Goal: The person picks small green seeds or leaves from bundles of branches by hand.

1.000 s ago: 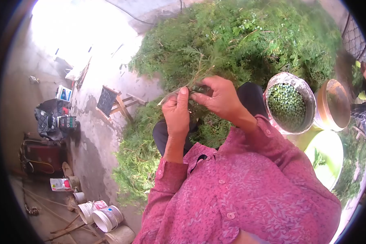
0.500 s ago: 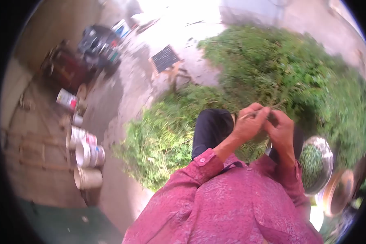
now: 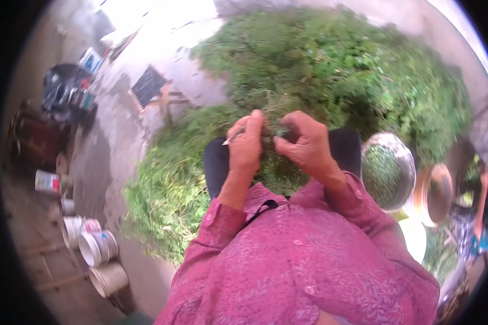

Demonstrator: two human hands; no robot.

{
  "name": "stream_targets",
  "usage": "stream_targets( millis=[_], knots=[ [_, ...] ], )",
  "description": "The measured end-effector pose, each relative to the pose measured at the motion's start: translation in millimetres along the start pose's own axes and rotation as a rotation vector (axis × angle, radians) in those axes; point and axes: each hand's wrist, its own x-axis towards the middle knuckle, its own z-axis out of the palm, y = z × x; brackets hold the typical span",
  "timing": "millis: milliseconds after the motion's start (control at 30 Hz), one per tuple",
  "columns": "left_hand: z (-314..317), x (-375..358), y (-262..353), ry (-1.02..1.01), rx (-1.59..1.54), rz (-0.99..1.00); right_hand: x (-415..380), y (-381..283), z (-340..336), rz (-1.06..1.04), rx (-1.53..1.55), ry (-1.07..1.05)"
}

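Observation:
My left hand (image 3: 245, 143) is closed, its thumb pointing up, around a thin green plant sprig (image 3: 276, 130). A narrow pale pointed piece (image 3: 229, 141) sticks out on its outer side; I cannot make out what it is. My right hand (image 3: 307, 142) is curled a short way to the right, thumb and forefinger at the sprig's leaves, which are partly blurred. Both hands are above my lap, in front of a large heap of cut green plants (image 3: 331, 65). To the right of my knee stands a metal bowl (image 3: 411, 176) holding many small green pieces (image 3: 381, 169).
Beside the bowl is a brown-rimmed round container (image 3: 436, 195). A low stool with a dark woven top (image 3: 149, 85) stands beyond the heap at left. Several white buckets (image 3: 98, 247) lie along the left side, with a dark bagged bundle (image 3: 68, 92) farther back.
The view has swung right, so everything sits farther left. My hands, close together before, have drawn apart, with the green sprig showing between them.

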Motion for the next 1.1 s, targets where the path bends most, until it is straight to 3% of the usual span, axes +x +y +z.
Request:
stream_targets(
  millis=[33, 100, 300, 367, 433, 467, 633, 700, 767, 800, 967, 1033, 1100],
  knots=[
    [1.1, 2.3, -4.3, -0.021, -0.061, -0.014, -4.2, -0.4, -7.6, 0.018, -0.018, 0.031],
    [8.5, 1.7, -10.9, -0.086, -0.144, -0.015, -9.2, -3.0, -18.0, 0.283, 0.249, -0.036],
    [39.7, 1.0, -9.0, -0.226, 0.137, 0.091, -17.3, -3.0, -56.0, 0.426, 0.482, 0.0],
    [39.8, 9.3, -16.8, -0.185, 0.048, 0.058, -22.1, -2.8, -69.6, 0.477, 0.556, 0.012],
    [39.0, 16.8, -21.6, -0.148, -0.036, 0.027, -30.4, 6.2, -90.0, 0.511, 0.969, 0.023],
    [37.8, 17.0, -21.4, -0.167, -0.089, 0.04, -34.7, 16.3, -102.1, 0.498, 1.181, 0.055],
    [36.6, 13.5, -10.6, -0.219, -0.286, -0.091, -77.0, 58.9, -172.2, 0.494, 1.41, 0.479],
    [38.3, 12.7, -10.1, -0.225, -0.279, -0.082, -114.8, 97.2, -206.4, 0.433, 1.162, 0.624],
    [39.8, 9.2, -11.3, -0.233, -0.274, -0.082, -128.5, 107.5, -222.1, 0.789, 0.205, 0.84],
    [41.6, 8.3, -11.9, -0.255, -0.214, -0.03, -131.8, 107.8, -224.4, 0.79, 0.202, 0.849],
    [45.0, 5.7, -14.2, -0.352, -0.094, 0.061, -128.1, 97.7, -210.4, 0.605, -0.514, 0.459],
    [54.1, -0.8, -9.4, -0.326, -0.132, 0.003, -90.9, 64.3, -182.1, 0.492, -0.013, 0.451],
    [60.8, -4.3, -11.8, -0.265, -0.115, 0.007, -62.5, 36.6, -143.9, 0.367, 0.195, 0.367]
  ],
)
